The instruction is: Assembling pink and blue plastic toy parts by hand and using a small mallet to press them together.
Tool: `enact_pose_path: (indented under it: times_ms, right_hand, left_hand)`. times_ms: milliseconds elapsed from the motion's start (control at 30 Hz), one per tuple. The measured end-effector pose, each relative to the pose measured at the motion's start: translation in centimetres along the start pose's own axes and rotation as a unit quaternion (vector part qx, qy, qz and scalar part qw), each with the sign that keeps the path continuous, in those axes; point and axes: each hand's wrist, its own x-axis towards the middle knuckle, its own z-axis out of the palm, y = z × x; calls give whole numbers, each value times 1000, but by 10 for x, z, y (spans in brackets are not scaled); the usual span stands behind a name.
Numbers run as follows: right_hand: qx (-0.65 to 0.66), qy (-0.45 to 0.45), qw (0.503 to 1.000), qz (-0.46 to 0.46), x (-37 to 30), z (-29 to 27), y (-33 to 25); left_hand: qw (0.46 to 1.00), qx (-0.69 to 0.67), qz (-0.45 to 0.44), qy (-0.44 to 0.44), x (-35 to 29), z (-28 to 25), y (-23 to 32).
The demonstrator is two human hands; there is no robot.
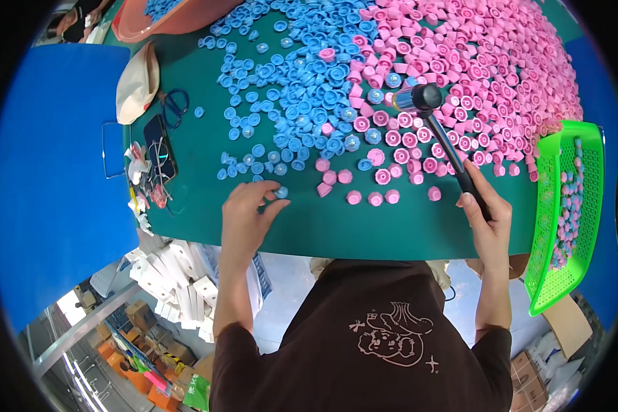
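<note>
My left hand (pixel 248 214) is closed near the front of the table, thumb and index finger pinching a small blue plastic cap (pixel 281 193). My right hand (pixel 491 216) is wrapped round the black handle of a mallet (pixel 450 145), whose round head is raised over the edge of the pink pieces. Blue caps (pixel 309 89) are heaped at the middle left and pink cup-shaped pieces (pixel 487 62) at the right. Several loose pink pieces (pixel 375 199) stand in front, between my hands. A few blue caps sit among the pink ones, some seemingly fitted together.
A bright green basket (pixel 546 226) with mixed pink and blue pieces stands at the right edge. On the left lie a phone (pixel 159 147), blue-handled scissors (pixel 176 103), a cream cloth pouch (pixel 137 82) and crumpled scraps. An orange basin (pixel 175 20) holds blue caps at the back left.
</note>
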Motion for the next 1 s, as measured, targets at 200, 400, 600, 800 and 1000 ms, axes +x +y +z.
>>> enact_pose_path:
  times_ms: [200, 400, 600, 800, 1000]
  right_hand:
    - [-23, 9, 998, -50, 0, 2, 2]
    - [-11, 4, 999, -33, -2, 1, -1]
    - [-16, -26, 999, -27, -6, -2, -5]
    - [-29, -28, 999, -36, -8, -1, -1]
    - [-48, -54, 997, -40, -2, 6, -3]
  left_hand:
    - [997, -66, 24, 41, -4, 9, -5]
    - [990, -98, 96, 24, 46, 0, 27]
    - [955, -80, 287, 12, 119, 27, 50]
    - [955, -54, 290, -7, 130, 42, 45]
    - [956, -51, 288, -13, 130, 40, 41]
